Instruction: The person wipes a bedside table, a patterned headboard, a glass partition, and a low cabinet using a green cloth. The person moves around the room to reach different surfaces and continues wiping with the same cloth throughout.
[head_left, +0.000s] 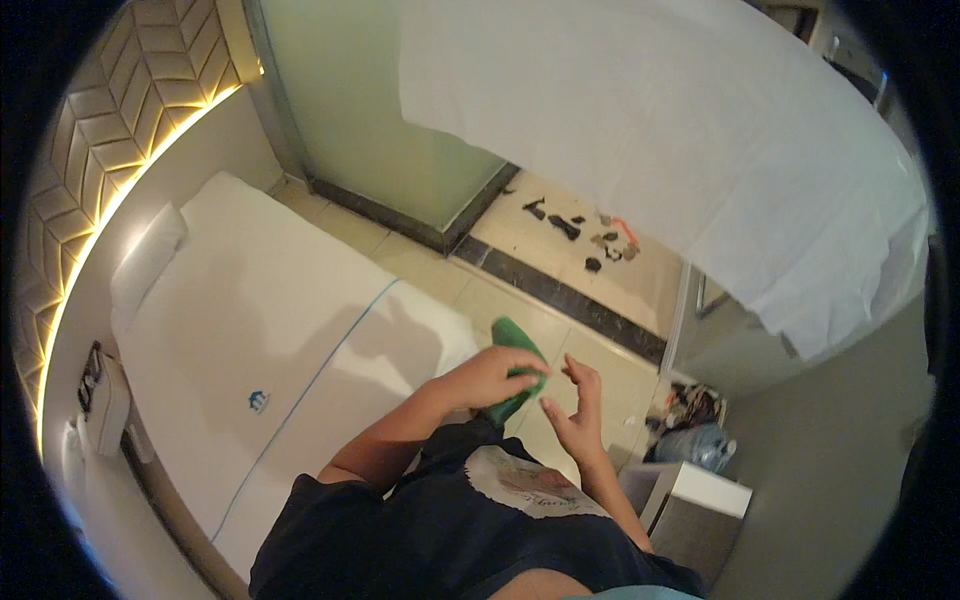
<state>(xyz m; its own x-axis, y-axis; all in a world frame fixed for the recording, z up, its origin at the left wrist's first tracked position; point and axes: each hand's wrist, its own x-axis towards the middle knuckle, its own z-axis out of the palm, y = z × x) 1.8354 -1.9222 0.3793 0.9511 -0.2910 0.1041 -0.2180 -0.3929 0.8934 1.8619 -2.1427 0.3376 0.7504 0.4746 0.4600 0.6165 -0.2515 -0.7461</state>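
Note:
A large white sheet (645, 127) hangs spread in the air at the upper right, apart from both hands. My left hand (506, 375) is in front of my body, its fingers curved and apart around nothing. Beyond and under it shows a green rubber boot or shoe (511, 330), partly hidden by that hand. My right hand (579, 416) is raised beside it, thumb and fingers spread, also holding nothing. To the left lies a bed (300, 315) covered in smooth white linen with a thin blue stripe and a small blue printed emblem.
A white pillow (154, 255) lies at the bed's head. Dark scraps (566, 226) litter the floor past a dark threshold (555, 289). A large clear plastic bottle (690, 448) and a cluttered bin (697, 409) stand at right, near a white cabinet (709, 491). A frosted-glass partition (360, 112) rises ahead.

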